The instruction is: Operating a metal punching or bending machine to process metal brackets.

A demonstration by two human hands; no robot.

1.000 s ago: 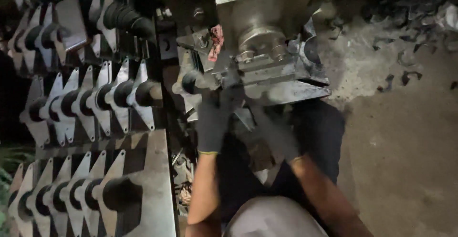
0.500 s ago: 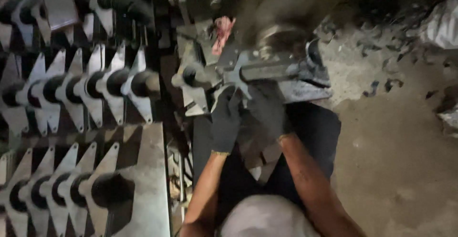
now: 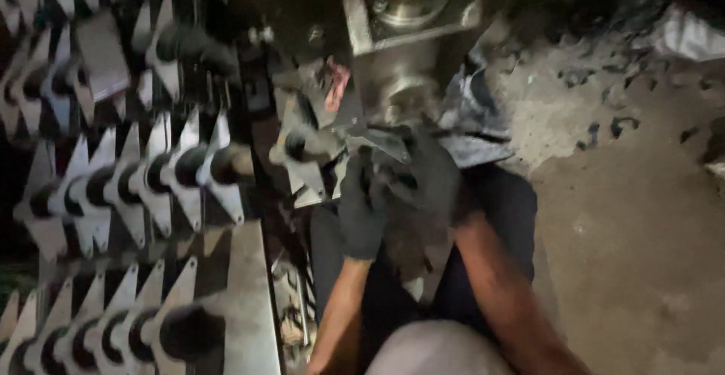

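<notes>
The workshop floor [image 3: 642, 254] was dim, gritty concrete strewn with dark scraps. Rows of pointed metal plates [image 3: 151, 186] stood threaded on bars to the left. Both gloved hands, left hand [image 3: 362, 209] and right hand [image 3: 430, 186], were closed together on a flat metal part [image 3: 374, 139] just below the grey machine [image 3: 408, 50]. A glove looked liable to snag there, since the grip sat so close to the machine.
</notes>
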